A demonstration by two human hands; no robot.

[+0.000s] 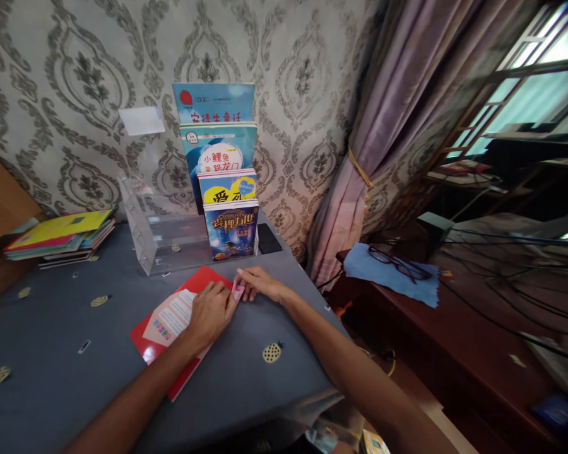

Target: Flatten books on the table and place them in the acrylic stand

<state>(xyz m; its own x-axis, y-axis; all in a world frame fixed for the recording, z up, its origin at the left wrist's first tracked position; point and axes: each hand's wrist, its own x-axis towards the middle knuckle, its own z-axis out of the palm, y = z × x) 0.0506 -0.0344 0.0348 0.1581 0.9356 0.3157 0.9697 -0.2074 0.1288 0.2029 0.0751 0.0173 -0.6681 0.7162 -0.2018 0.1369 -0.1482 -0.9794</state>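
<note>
A red book (154, 353) with a pale pink panel of text and small coloured figures lies at a slant on the grey cloth. Across its right part rests my left hand (214, 309), fingers bent and pressed together at the book's right corner. My right hand (260, 284) meets it there, thumb and fingers closed in a pinch. Between the two hands shows a small pink piece (238, 291) at the corner; whether it is a page or the cover's inner side I cannot tell. My left hand hides much of the book's right side.
Behind the hands, a clear stepped rack (144, 233) holds upright books, a dark blue one (231, 230) in front. A black phone (269, 238) lies beside it. Stacked books (61, 233) are at left. Glasses (397, 263) rest on a blue cloth (383, 277) at right, near cables.
</note>
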